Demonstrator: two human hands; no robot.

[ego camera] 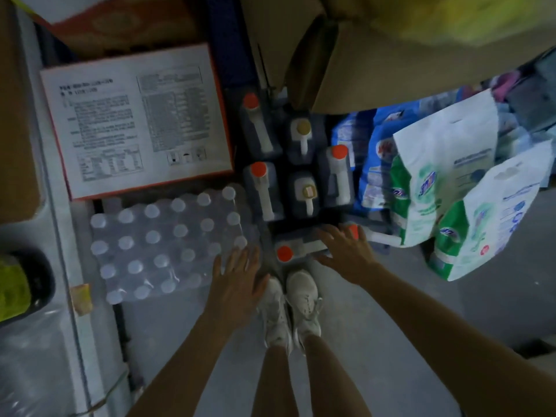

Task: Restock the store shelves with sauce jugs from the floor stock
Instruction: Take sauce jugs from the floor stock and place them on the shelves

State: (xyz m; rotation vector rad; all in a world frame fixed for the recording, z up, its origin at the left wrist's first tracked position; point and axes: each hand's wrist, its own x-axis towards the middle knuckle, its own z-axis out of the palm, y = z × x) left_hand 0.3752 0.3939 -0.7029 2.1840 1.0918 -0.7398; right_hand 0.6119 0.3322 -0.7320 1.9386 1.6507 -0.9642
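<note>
I'm at the pickup step: the nearest sauce jug [296,244] sits on the floor by my shoes [302,296]. My right grip [346,251] spreads open over it; left grip [237,275] is open, empty. Next, I judge, fingers must curl round its handle

Sauce jugs [288,164] grouped on floor at centre, carton [135,118] just left of them, bottle pack [162,245] before the carton, bags [445,188] to the right, cardboard box [391,61] behind, nearest jug [301,248] just ahead of shoes [288,305], right hand [346,251] resting on it, left hand [237,281] between pack and jug.
</note>
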